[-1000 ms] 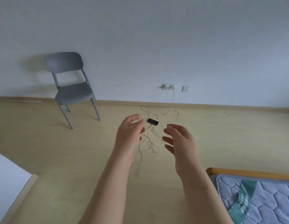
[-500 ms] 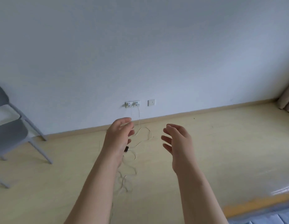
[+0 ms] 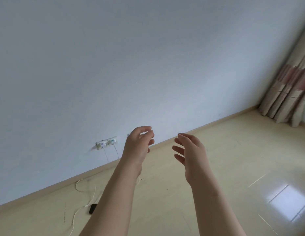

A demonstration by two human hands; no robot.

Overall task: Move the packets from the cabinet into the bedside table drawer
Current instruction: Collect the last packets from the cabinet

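**Two empty hands, no packets to be seen**

Both hands were up in front of the person, and both held nothing. The left hand had its fingers loosely bent, with the thumb and fingers apart. The right hand was beside it with a gap between them. Its fingers were spread and a little curled.

No packets showed anywhere. The cabinet and the drawer were out of the picture too. So I could not tell which way the packets lay from the hands, how they were turned, or which hand was nearer. I could not tell how they looked either.

What did show was a plain wall, a pale floor and a curtain in the far right corner. Two sockets sat low on the wall, left of the left hand. Thin cables lay in loops on the floor, next to a small black thing.

My guess is that the person had to turn and find the cabinet first, before either hand could reach for a packet.
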